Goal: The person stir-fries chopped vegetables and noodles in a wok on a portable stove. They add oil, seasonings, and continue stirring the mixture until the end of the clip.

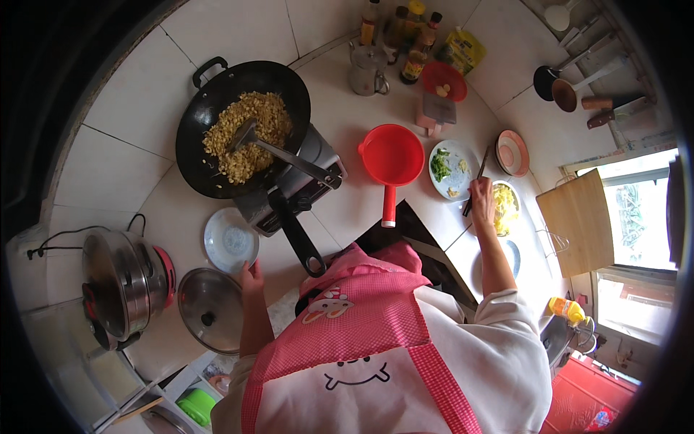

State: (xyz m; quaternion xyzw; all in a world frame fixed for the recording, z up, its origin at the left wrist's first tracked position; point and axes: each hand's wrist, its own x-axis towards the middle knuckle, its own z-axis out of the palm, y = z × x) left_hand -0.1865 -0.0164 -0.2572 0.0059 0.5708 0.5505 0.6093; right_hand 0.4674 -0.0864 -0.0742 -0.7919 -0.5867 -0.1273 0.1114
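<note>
My left hand (252, 278) grips the near rim of a pale plate (232, 240), which bears no food. At the right, my right hand (482, 199) is closed around a dark slender utensil (483, 161), perhaps chopsticks. That utensil lies between a plate (461, 184) with chopped greens and minced bits and a bowl of shredded yellow vegetable (505, 209). A black wok (191, 146) sits on a portable stove (325, 154). Inside it are browned small food pieces (271, 116) and a metal spatula (290, 157).
A red plastic ladle (391, 154) lies mid-counter. Left are a metal lid (209, 304) and an electric pot (116, 282). Bottles (416, 59), a metal pot (367, 73) and a red bowl (452, 78) stand behind. The wok handle (295, 233) juts towards me.
</note>
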